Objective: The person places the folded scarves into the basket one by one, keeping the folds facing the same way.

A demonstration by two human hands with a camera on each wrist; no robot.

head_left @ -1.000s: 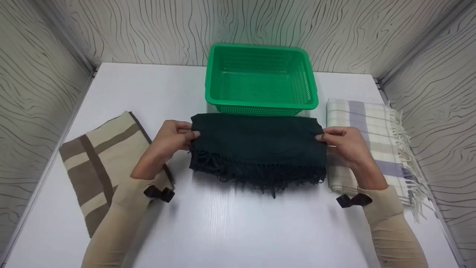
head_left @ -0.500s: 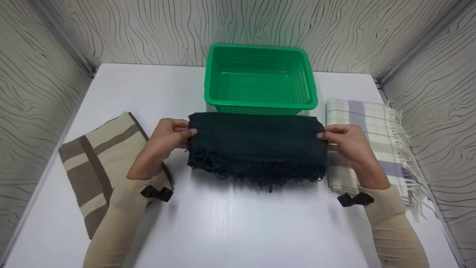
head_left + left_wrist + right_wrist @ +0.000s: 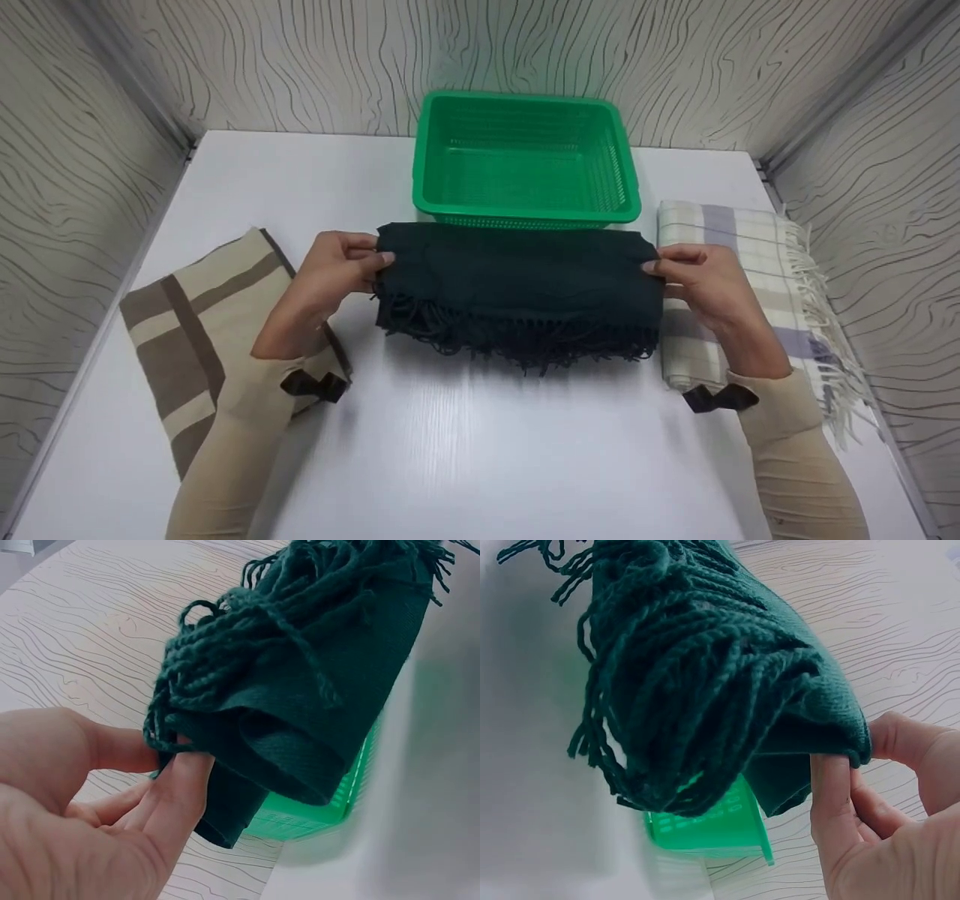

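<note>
I've lifted the dark green scarf [image 3: 517, 289] slightly toward the green basket [image 3: 525, 157] since a second ago. My left hand [image 3: 330, 274] and right hand [image 3: 705, 285] pinch its ends at frame center, fringe hanging above the tabletop [image 3: 480, 450].

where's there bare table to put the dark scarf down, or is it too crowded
Bare table lies in front, between the two forearms, and at the far left corner beside the green basket. The sides are crowded: striped cloth on the left, plaid scarf on the right. The basket itself holds nothing.
</note>
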